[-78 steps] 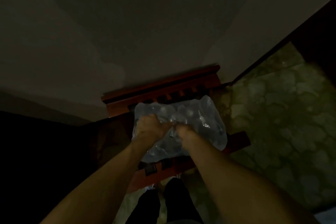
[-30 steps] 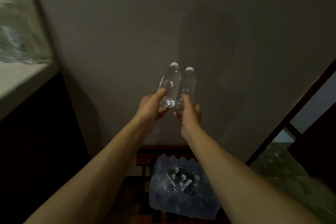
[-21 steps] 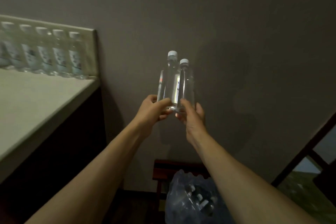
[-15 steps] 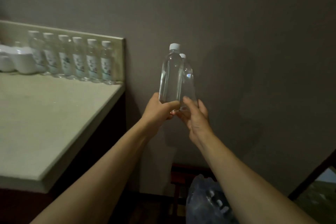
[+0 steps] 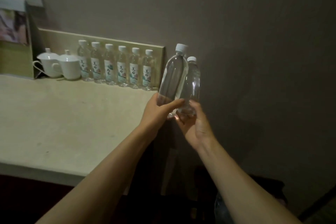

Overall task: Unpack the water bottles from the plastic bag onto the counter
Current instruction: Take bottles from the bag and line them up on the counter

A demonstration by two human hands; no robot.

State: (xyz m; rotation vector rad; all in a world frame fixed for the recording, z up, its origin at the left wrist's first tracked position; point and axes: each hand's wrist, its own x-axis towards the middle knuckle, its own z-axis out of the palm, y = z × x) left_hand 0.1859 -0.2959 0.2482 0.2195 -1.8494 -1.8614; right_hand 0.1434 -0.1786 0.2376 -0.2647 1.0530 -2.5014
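I hold two clear water bottles with white caps upright, side by side, just past the right end of the counter [image 5: 72,123]. My left hand [image 5: 158,112] grips the base of the taller-looking bottle [image 5: 173,74]. My right hand [image 5: 194,125] grips the base of the second bottle [image 5: 192,82], which stands slightly behind and to the right. Several labelled water bottles [image 5: 116,67] stand in a row along the counter's back edge. A sliver of the plastic bag [image 5: 221,211] shows low down between my forearms.
Two white lidded cups [image 5: 60,65] stand left of the bottle row. A leaflet stand [image 5: 14,38] sits at the far left against the wall. A grey wall fills the right side. The floor below the counter is dark.
I lifted two bottles out of the bag and turned left. The counter with its bottle row has come into view, and both bottles now sit near its right end.
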